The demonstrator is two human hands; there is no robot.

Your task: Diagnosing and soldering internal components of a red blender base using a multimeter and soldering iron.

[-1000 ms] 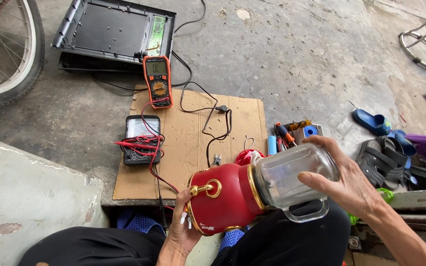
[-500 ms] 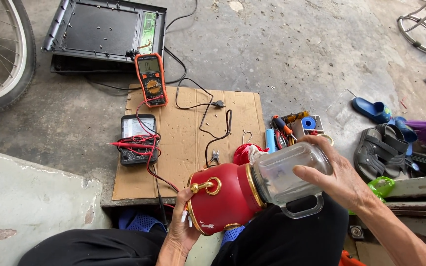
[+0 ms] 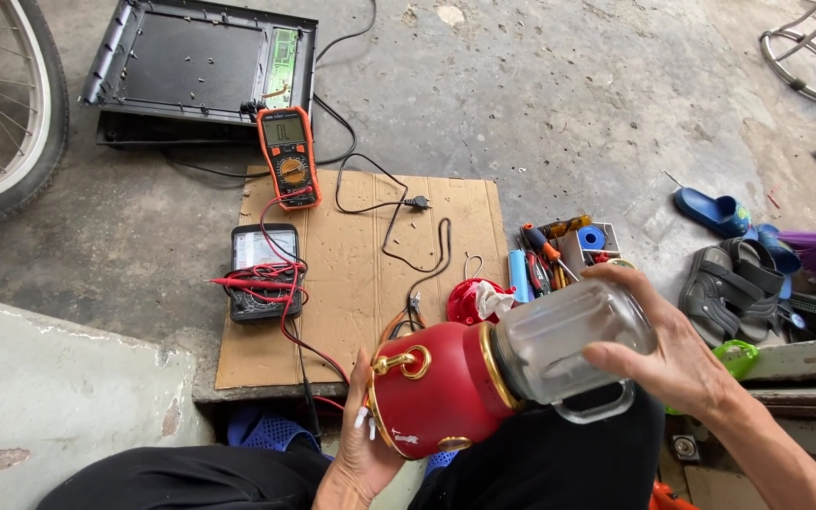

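Observation:
A blender lies on its side over my lap, with a red base (image 3: 436, 387) trimmed in gold and a clear glass jar (image 3: 569, 345) with a handle. My left hand (image 3: 361, 444) cups the red base from below. My right hand (image 3: 677, 354) grips the far end of the glass jar. Just beyond the base, a red lid with a white cloth (image 3: 479, 300) lies on the cardboard sheet (image 3: 370, 274).
On the cardboard are an orange multimeter (image 3: 285, 156), a black meter with red leads (image 3: 262, 260) and a black plug cord (image 3: 408, 217). A tool tray (image 3: 559, 250) sits to the right, with sandals (image 3: 739, 274) beyond. An open black panel (image 3: 195, 66) and a bicycle wheel (image 3: 7, 113) lie at the back left.
The view has shifted slightly. Both hands keep their hold on the blender, which has barely moved.

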